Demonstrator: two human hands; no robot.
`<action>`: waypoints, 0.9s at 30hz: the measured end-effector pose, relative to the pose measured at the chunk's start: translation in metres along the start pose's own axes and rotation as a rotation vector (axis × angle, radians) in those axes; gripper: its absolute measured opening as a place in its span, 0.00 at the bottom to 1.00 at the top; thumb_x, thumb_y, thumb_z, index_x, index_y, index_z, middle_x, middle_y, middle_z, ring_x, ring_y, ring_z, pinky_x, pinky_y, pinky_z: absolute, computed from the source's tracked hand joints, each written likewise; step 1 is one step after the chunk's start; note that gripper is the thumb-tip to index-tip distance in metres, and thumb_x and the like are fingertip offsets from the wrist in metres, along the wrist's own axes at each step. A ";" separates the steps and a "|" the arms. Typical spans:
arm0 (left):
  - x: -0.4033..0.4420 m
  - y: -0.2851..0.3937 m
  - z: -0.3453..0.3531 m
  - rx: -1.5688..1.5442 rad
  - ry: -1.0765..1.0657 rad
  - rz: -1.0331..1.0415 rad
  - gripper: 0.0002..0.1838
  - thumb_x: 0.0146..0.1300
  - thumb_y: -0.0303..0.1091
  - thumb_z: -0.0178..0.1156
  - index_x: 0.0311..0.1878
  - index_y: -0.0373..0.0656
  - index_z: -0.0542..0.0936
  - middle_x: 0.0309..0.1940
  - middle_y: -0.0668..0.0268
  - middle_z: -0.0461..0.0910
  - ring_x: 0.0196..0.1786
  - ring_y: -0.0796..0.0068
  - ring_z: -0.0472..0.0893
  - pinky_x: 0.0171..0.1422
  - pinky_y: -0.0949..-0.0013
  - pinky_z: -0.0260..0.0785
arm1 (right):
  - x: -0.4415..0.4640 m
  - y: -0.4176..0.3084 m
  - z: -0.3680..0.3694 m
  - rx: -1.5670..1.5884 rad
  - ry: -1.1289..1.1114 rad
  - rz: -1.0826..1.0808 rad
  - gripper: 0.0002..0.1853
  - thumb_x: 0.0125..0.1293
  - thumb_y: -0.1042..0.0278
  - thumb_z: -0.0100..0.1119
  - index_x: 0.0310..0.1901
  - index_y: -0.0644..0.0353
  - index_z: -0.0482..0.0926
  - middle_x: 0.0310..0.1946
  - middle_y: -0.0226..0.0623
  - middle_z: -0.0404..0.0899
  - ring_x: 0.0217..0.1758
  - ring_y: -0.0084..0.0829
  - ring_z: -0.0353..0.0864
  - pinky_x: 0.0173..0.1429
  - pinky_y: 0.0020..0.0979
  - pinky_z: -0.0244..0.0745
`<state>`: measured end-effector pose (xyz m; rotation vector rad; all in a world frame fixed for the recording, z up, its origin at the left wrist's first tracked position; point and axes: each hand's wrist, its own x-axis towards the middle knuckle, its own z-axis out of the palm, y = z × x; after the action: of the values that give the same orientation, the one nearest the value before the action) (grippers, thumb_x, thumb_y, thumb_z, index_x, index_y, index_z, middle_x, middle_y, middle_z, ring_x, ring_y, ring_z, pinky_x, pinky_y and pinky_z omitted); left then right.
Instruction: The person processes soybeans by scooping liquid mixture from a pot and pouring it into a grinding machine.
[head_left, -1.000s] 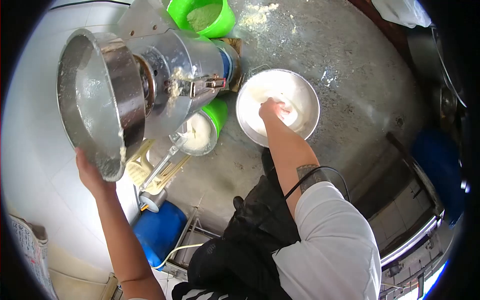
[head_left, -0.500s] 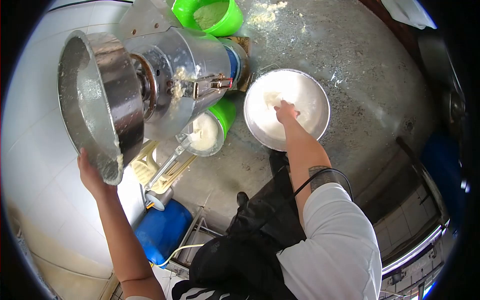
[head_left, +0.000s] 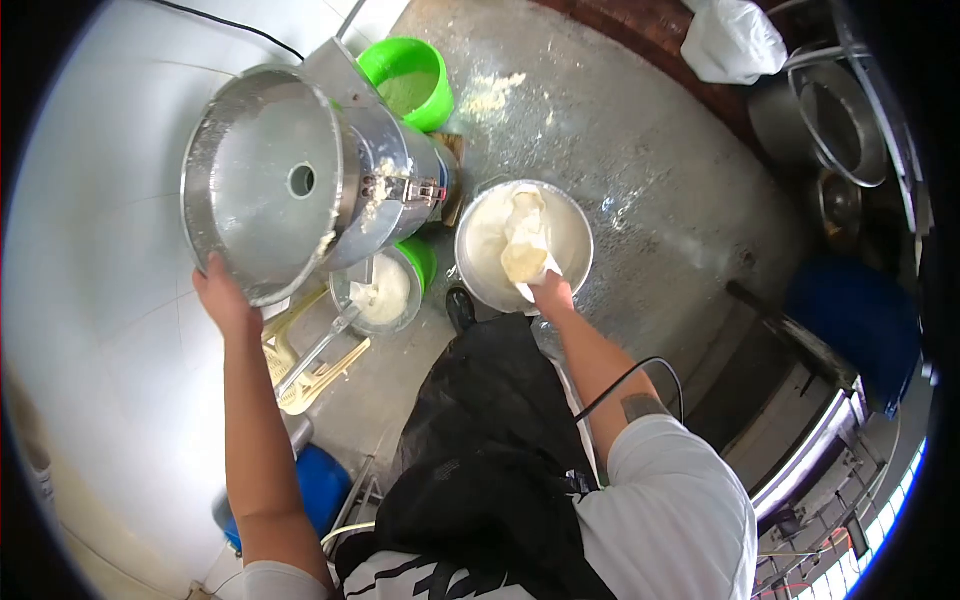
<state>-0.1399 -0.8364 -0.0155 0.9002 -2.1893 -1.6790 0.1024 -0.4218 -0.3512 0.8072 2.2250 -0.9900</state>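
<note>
R hand (head_left: pixel 552 297) is gripping the near end of 1 white scoop (head_left: pixel 527 245), fingers closed around it. The scoop is sitting over/within the wide metal bowl (head_left: pixel 480 245) on the floor (head_left: pixel 650 160), angled away from the hand. It's carrying a thick, pale cream load, smooth & wet-looking, slightly yellower at the near end; whitish mix is coating the bowl's inside.

L hand (head_left: pixel 230 300) is touching the lower rim of the steel hopper (head_left: pixel 255 170), a fingertip showing at the edge; can't tell how tightly it's closing. The hopper is showing a wet, whitish film & 1 round center opening. Pale clumps are sticking to its rim & the machine body (head_left: pixel 375 225) behind.

Btwn hopper & bowl, 1 round container (head_left: pixel 408 312) is holding white mix. 1 green bucket (head_left: pixel 433 105) w/ pale-green-looking contents is standing beyond the machine.
</note>
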 end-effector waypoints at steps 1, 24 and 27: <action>0.009 -0.010 -0.004 0.004 -0.007 0.035 0.21 0.78 0.38 0.56 0.66 0.35 0.70 0.58 0.53 0.78 0.58 0.60 0.80 0.60 0.55 0.77 | -0.014 -0.006 -0.011 -0.001 0.027 -0.003 0.29 0.66 0.47 0.66 0.54 0.68 0.81 0.51 0.64 0.85 0.59 0.61 0.84 0.63 0.53 0.79; 0.001 -0.001 -0.016 -0.231 -0.121 -0.187 0.26 0.81 0.46 0.53 0.72 0.37 0.72 0.62 0.50 0.81 0.63 0.55 0.80 0.70 0.56 0.69 | -0.315 -0.343 -0.310 -0.012 0.220 -0.827 0.13 0.70 0.71 0.64 0.53 0.65 0.83 0.44 0.49 0.88 0.49 0.40 0.90 0.54 0.38 0.81; 0.005 -0.012 -0.012 -0.039 -0.095 -0.060 0.31 0.81 0.53 0.52 0.72 0.36 0.71 0.64 0.47 0.80 0.65 0.50 0.81 0.70 0.53 0.70 | -0.323 -0.390 -0.316 -0.118 0.238 -0.941 0.14 0.73 0.67 0.65 0.54 0.65 0.81 0.40 0.48 0.87 0.45 0.41 0.90 0.50 0.38 0.81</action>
<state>-0.1328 -0.8507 -0.0239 0.9014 -2.2020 -1.8216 -0.0415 -0.4797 0.2251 -0.2609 2.8923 -1.1684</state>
